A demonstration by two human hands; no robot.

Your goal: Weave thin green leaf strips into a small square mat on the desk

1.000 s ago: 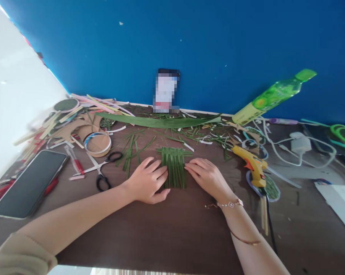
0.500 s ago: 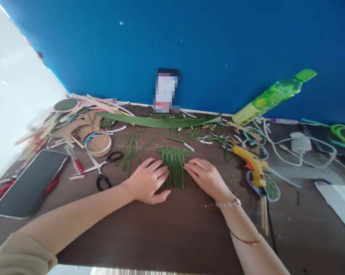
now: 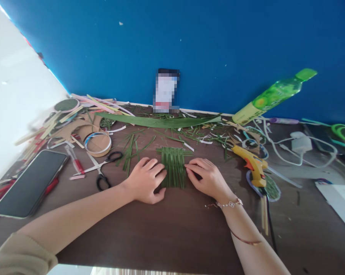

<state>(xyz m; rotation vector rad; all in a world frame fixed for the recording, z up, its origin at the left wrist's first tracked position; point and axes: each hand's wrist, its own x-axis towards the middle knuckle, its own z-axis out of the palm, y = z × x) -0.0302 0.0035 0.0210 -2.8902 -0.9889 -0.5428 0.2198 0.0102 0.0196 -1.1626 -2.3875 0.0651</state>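
- The brown bench point(image 3: 149, 244) carries everything, its near stretch lying between the person and the woven leaf mat point(image 3: 174, 170)
- On the right wrist, nearer than the mat, sit a bracelet point(image 3: 231, 203) and a plain bangle point(image 3: 247, 241)
- The left hand point(image 3: 146, 181) lies at the mat's left edge, fingers bent and spread a little, thumb apart; whether they grip a strip cannot be told
- The right hand point(image 3: 209, 177) is at the mat's right edge, thumb and forefinger tips close together; whether a strip is pinched there cannot be told
- The mat lies flat between both hands, interlaced at its far end, with long strips running toward the person
- A dark-screened phone point(image 3: 30, 183) lies well left of the mat, and open black-handled scissors point(image 3: 102, 182) lie between the two
- Right of the mat, well apart, rests a yellow glue gun point(image 3: 255, 164)
- Loose green strips point(image 3: 128, 154) lie just left of the mat
- Beyond the mat stretches one long leaf point(image 3: 161, 122)
- Farther behind it, a phone with a pixelated screen point(image 3: 165, 89) leans at the blue wall point(image 3: 189, 38)
- A green-capped bottle point(image 3: 272, 99) appears tilted, beyond the mat and to its right
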